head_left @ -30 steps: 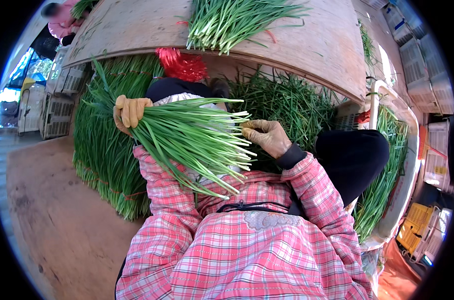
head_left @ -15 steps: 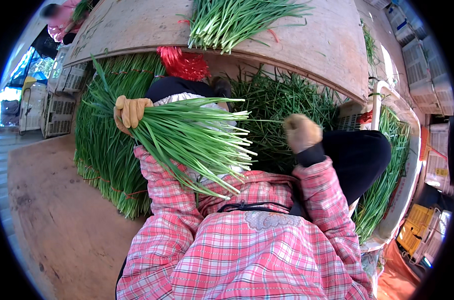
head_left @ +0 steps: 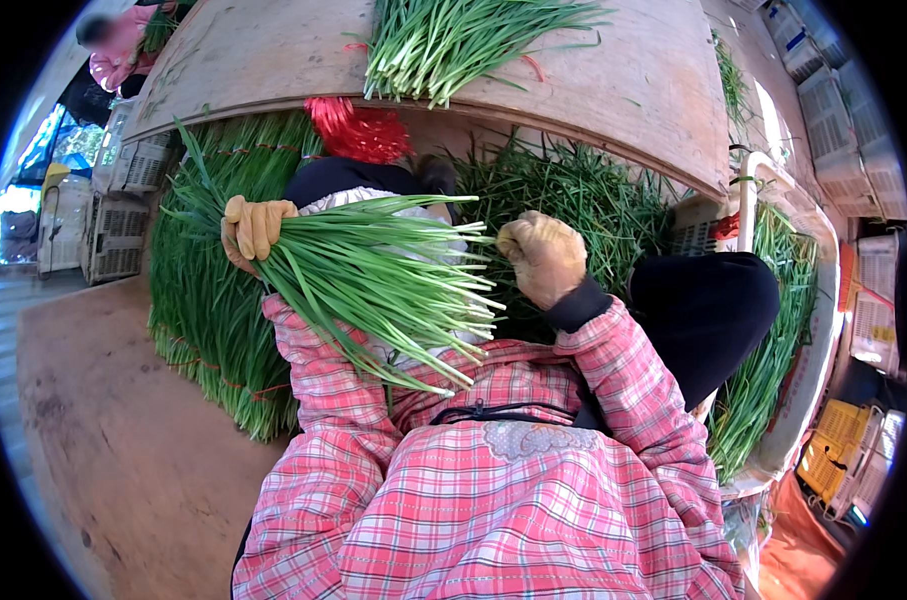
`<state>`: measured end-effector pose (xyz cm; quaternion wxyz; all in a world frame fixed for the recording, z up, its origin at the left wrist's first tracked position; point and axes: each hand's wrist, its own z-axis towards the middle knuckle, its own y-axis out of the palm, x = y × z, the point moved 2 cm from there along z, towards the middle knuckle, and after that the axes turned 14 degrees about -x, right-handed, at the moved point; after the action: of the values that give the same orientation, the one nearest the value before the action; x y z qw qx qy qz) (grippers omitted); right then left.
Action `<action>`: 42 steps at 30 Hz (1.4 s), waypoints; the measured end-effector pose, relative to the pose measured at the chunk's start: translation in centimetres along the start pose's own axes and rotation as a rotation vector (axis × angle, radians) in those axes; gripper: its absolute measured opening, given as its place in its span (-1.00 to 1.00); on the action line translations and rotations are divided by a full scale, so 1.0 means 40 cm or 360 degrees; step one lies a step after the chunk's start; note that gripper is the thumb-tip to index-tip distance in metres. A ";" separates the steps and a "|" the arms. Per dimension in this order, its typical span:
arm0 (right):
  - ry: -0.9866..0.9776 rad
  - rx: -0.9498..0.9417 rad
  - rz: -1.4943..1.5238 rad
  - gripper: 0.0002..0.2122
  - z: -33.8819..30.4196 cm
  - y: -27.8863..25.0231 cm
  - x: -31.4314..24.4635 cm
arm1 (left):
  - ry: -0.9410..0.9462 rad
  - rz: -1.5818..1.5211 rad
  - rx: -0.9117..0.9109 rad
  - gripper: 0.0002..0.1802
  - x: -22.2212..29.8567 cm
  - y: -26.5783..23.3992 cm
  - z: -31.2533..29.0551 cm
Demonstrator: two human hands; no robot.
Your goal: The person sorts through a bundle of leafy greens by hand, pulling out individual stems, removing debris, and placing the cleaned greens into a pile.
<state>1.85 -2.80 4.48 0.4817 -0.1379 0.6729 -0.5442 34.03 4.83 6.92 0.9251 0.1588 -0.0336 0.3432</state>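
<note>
My gloved left hand is wrapped round the leafy part of a bunch of garlic chives. The bunch fans out to the right across my lap, pale cut ends foremost. By the upper ends of these stems is my gloved right hand, its fingers curled in a pinch. Whatever sits between those fingertips is too small to make out. Beyond the right hand lies a dark heap of loose green leaves. Left of my lap stand stacked chives tied with red bands.
A wooden board spans the far side, bearing more chives. Red ties hang under its edge. A white basket of chives stands right, a plywood sheet lies left. Another person is far left, near stacked crates.
My right hand has moved left to the stem ends of the bunch. The thin strand that stretched between it and the bunch no longer shows. My left hand keeps its hold.
</note>
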 end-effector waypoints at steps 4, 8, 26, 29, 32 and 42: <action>0.0548 -0.0298 -0.0268 -0.96 -0.071 0.020 0.149 | 0.0011 0.0023 0.0027 -0.92 0.016 0.007 -0.015; 0.0356 -0.0101 0.0195 -0.81 -0.092 -0.025 0.095 | 0.0109 0.0019 0.0072 -0.95 -0.004 0.012 -0.005; 0.0583 0.0002 0.1272 -0.85 -0.003 0.062 0.019 | -0.0032 -0.0079 -0.0212 -0.84 0.022 -0.028 -0.021; 0.0739 0.0110 0.0608 -0.88 -0.050 0.005 0.079 | 0.0027 -0.0057 -0.0144 -0.85 0.021 -0.025 -0.025; 0.0386 0.0199 0.0255 -0.82 -0.057 -0.025 0.071 | 0.0044 -0.0027 0.0020 -0.84 0.009 0.003 -0.014; -0.0160 0.0113 0.0496 -0.89 0.038 0.010 -0.043 | -0.0003 -0.0119 -0.0084 -0.58 0.009 -0.036 -0.021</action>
<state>4.03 -2.34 5.07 0.5980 -0.0418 0.6414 -0.4788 35.19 4.31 5.82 0.9412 0.1358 -0.0376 0.3072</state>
